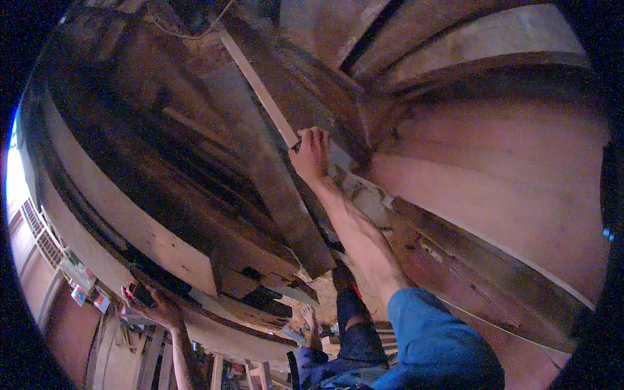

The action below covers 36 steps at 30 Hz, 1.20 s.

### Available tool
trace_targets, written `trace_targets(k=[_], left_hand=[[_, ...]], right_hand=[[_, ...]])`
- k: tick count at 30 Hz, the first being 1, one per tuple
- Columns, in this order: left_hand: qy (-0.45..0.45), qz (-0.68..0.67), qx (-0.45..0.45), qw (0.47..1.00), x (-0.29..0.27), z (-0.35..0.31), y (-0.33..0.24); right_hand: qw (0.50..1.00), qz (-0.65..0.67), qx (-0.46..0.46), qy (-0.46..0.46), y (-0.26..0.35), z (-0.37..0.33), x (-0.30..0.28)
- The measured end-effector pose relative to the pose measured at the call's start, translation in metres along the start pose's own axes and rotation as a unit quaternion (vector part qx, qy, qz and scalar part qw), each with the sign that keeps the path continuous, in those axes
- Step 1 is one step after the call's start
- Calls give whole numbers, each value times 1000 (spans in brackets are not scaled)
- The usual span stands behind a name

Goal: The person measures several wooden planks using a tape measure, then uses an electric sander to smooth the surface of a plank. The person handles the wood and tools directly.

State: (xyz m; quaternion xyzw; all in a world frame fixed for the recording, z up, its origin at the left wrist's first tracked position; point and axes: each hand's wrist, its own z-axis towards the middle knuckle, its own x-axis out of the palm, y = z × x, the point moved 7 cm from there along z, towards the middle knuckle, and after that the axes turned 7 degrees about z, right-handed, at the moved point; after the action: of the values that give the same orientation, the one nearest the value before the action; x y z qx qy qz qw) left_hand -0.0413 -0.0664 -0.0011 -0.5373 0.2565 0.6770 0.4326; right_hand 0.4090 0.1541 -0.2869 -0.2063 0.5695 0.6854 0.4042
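Note:
A long, narrow, pale wooden strip (258, 86) slants from the far top down to the middle. My right hand (312, 155) is closed around its near end, with the arm stretched out in a blue sleeve. At the lower left, my left hand (158, 308) is wrapped around a small black object with an orange-red edge (138, 292), possibly a tape measure; the dim light blurs its details. A wide, dark board (286, 201) lies below the strip, running toward my legs.
Stacked timber surrounds me. A long pale plank (140, 218) lies to the left, and big reddish-brown panels (494, 175) lean at the right. A bare foot (309, 317) stands among wood scraps near the bottom. A thin cord (195, 36) hangs at the top. Bright light enters at the far left.

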Motion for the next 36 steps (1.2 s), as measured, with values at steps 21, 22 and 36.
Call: trace_targets(k=[21,22,36], left_hand=[[-22,21,45,999,2,3,-13],[-14,-25,15,999,3,3,-5],[-9,-37,25,999,5,4,-14]], right_hand=[[955,-204,125,177,-203,-83,4],[947,-234,105,195,-202,-93,12],[878,-147,242,386,-164,-38,-33]])
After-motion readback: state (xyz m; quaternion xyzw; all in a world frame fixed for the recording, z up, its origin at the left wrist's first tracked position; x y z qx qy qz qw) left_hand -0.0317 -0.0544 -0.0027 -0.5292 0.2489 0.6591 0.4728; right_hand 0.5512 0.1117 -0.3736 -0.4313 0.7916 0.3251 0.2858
